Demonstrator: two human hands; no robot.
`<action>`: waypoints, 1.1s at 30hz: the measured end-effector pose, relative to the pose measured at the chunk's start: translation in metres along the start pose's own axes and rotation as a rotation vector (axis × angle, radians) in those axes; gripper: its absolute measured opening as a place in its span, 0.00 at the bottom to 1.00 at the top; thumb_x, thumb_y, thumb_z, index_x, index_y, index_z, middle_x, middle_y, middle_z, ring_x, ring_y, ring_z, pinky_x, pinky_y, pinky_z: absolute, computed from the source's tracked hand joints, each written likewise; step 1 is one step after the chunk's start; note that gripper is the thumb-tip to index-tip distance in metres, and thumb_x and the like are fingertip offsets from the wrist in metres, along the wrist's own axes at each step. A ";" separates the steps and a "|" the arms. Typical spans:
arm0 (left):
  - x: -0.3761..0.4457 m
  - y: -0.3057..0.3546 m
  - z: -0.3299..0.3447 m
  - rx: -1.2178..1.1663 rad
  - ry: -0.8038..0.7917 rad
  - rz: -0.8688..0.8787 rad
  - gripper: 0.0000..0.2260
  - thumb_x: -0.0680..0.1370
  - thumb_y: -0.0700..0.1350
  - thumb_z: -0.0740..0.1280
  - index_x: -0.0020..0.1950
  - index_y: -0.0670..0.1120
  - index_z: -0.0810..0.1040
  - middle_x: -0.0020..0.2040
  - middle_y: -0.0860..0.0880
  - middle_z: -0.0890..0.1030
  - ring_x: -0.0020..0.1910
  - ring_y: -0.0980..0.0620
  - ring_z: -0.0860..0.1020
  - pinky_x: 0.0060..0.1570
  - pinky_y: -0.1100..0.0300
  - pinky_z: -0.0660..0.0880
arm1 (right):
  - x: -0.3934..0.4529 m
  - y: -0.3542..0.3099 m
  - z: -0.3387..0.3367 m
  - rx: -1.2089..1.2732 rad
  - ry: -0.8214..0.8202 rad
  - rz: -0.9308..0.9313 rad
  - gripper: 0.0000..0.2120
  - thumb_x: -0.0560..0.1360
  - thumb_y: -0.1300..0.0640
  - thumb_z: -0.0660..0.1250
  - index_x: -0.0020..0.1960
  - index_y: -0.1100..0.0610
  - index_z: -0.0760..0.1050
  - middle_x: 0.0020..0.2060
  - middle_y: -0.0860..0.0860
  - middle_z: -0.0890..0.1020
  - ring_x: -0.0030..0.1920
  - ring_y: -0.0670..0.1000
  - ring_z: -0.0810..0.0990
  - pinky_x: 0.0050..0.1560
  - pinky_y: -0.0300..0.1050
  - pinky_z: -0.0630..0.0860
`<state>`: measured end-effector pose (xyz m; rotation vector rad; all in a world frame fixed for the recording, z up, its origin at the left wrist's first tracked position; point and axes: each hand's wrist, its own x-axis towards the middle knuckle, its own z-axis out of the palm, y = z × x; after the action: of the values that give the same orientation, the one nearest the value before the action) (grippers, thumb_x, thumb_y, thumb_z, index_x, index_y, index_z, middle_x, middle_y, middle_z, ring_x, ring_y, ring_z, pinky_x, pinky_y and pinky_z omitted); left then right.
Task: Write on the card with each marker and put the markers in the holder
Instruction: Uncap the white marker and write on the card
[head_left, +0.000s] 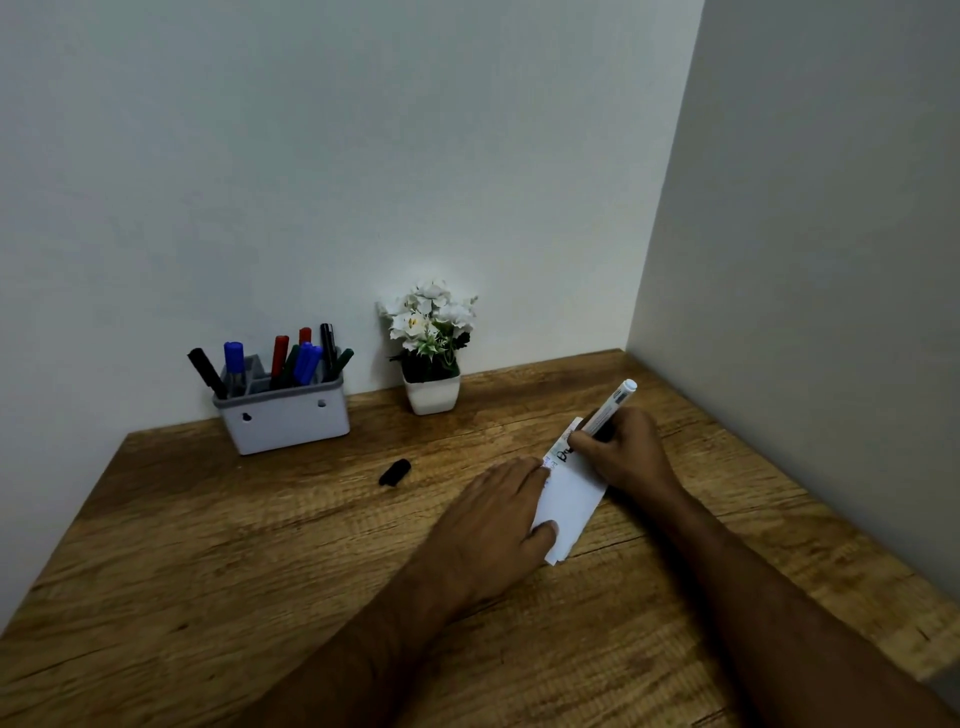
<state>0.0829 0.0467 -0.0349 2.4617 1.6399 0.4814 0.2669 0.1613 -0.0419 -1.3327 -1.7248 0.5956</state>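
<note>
Wooden counter (208, 545) in a white-walled corner. Right hand (621, 449) gripping a marker (608, 410), tip on the card (571, 493) beside black letters. Left hand (493, 525) flat, fingers straight, pinning the card's left edge. Black cap (395, 472) loose near the holder (283, 410) of markers at the wall; flower pot (431, 392) just beside. Counter's right edge near the right forearm.

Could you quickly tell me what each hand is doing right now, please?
Left hand: open, fingers flat, pressing the card to the table.
Right hand: gripping a marker, tip at the card.
</note>
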 end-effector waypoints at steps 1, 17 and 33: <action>0.000 0.000 0.000 0.003 0.006 0.003 0.29 0.83 0.55 0.55 0.81 0.48 0.52 0.81 0.51 0.54 0.78 0.55 0.52 0.74 0.63 0.46 | 0.000 0.000 0.000 -0.004 0.004 0.003 0.03 0.74 0.61 0.75 0.47 0.60 0.86 0.43 0.50 0.88 0.40 0.44 0.87 0.41 0.42 0.85; -0.001 0.000 -0.001 0.004 0.036 0.022 0.28 0.83 0.55 0.55 0.81 0.48 0.53 0.80 0.51 0.55 0.77 0.56 0.54 0.70 0.66 0.47 | 0.004 0.004 0.003 -0.030 0.033 0.007 0.07 0.75 0.60 0.75 0.49 0.63 0.86 0.47 0.55 0.89 0.41 0.45 0.87 0.34 0.31 0.79; -0.001 -0.001 -0.001 -0.017 0.045 0.025 0.28 0.83 0.54 0.56 0.81 0.47 0.54 0.80 0.51 0.55 0.78 0.55 0.54 0.71 0.67 0.46 | 0.001 0.001 -0.002 0.028 0.050 0.031 0.04 0.76 0.61 0.74 0.47 0.62 0.86 0.42 0.52 0.88 0.39 0.46 0.87 0.35 0.37 0.82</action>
<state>0.0814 0.0461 -0.0344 2.4794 1.6165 0.5562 0.2689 0.1626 -0.0408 -1.3457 -1.6530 0.5965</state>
